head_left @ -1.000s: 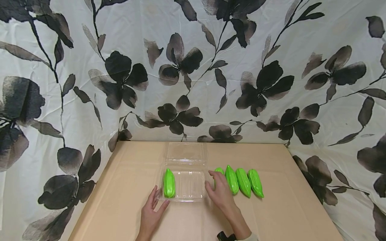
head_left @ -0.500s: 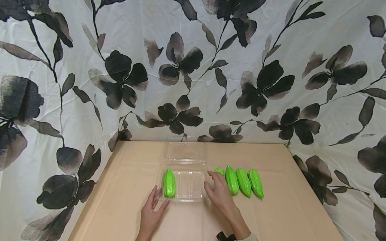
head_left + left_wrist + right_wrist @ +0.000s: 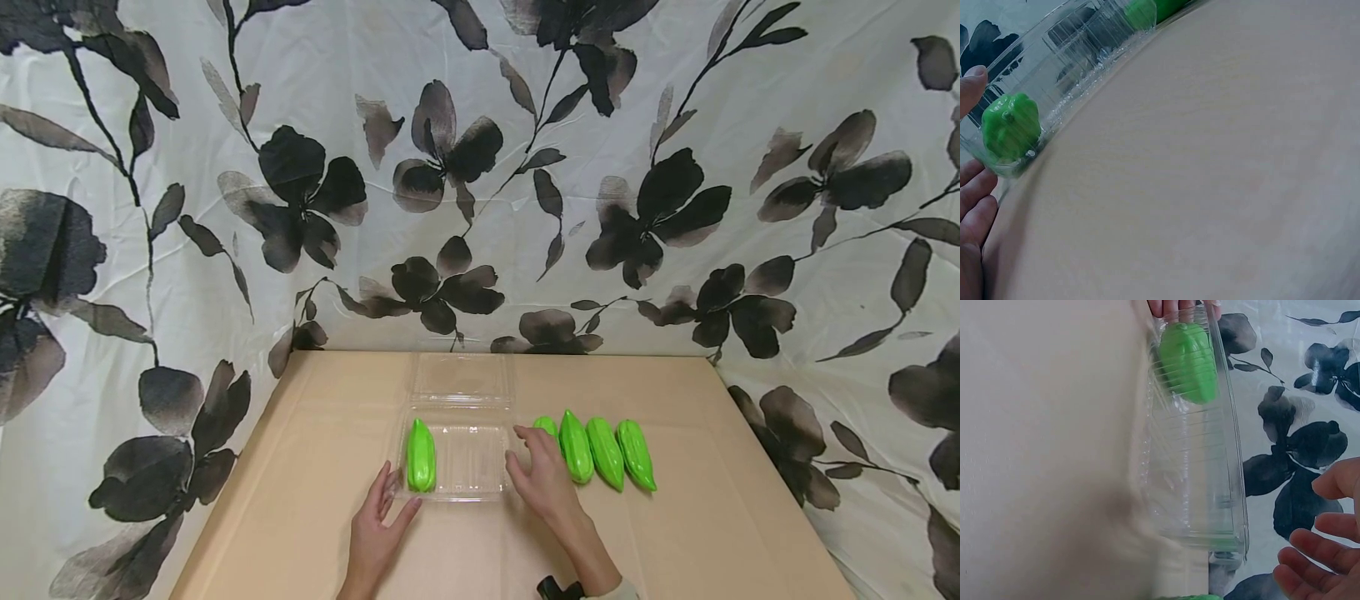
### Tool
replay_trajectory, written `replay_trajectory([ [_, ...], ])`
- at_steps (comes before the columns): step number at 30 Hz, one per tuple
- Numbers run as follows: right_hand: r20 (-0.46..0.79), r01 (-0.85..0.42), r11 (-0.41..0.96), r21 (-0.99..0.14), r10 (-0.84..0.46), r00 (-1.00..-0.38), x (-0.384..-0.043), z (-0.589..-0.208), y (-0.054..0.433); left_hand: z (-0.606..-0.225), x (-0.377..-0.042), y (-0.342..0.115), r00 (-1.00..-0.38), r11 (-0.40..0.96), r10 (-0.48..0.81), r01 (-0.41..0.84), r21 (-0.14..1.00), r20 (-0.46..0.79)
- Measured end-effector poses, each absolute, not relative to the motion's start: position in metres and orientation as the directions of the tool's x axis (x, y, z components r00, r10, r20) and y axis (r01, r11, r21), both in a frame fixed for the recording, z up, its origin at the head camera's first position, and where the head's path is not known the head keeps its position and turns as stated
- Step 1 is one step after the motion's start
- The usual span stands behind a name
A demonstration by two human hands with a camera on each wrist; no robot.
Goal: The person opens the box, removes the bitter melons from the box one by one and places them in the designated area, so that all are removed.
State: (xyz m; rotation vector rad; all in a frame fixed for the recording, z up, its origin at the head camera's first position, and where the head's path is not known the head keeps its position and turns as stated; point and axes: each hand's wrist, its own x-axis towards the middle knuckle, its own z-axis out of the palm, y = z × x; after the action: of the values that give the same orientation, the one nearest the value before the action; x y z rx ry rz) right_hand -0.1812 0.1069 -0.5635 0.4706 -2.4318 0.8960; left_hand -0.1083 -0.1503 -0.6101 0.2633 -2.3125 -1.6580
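A clear plastic clamshell container [image 3: 474,467] lies with its lid [image 3: 461,380] folded back. Inside, along the left wall, sits one glossy green ribbed toy vegetable [image 3: 422,457] with a pointed tip. My left hand [image 3: 373,533] holds the container's front left corner, thumb [image 3: 971,90] on one side and fingers [image 3: 979,194] on the other. Just right of the container hovers my right hand [image 3: 546,479], fingers loosely bent and holding nothing; the right wrist view shows these fingers [image 3: 1310,556] apart from the plastic wall. Several matching green vegetables [image 3: 604,454] lie in a row beyond it, the leftmost partly hidden.
The light brown tabletop [image 3: 300,467] carries everything. A white cloth with dark flowers [image 3: 480,167] hangs behind it and along both sides. A dark band [image 3: 558,588] is near my right wrist.
My right hand has drifted very slightly left, towards the container. The left hand, the container and the green vegetables have stayed in place.
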Motion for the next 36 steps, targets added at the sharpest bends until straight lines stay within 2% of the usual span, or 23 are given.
replay_trajectory([
  [13,0.578,-0.522,0.692,-0.498,-0.184,-0.795,-0.184,-0.566,0.091,-0.617,-0.111,-0.151,-0.943,0.317,-0.314,0.006,0.948,0.111],
  [22,0.551,-0.523,0.693,-0.496,-0.214,-0.806,-0.185,-0.57,0.076,-0.607,-0.109,-0.152,-0.946,0.312,-0.293,0.044,0.949,0.14],
  [30,0.456,-0.485,0.686,-0.543,-0.244,-0.856,-0.182,-0.572,0.062,-0.638,-0.117,-0.156,-0.944,0.331,-0.302,0.027,0.943,0.133],
  [36,0.463,-0.508,0.671,-0.541,-0.266,-0.845,-0.181,-0.572,0.054,-0.647,-0.118,-0.16,-0.942,0.327,-0.295,0.056,0.943,0.158],
])
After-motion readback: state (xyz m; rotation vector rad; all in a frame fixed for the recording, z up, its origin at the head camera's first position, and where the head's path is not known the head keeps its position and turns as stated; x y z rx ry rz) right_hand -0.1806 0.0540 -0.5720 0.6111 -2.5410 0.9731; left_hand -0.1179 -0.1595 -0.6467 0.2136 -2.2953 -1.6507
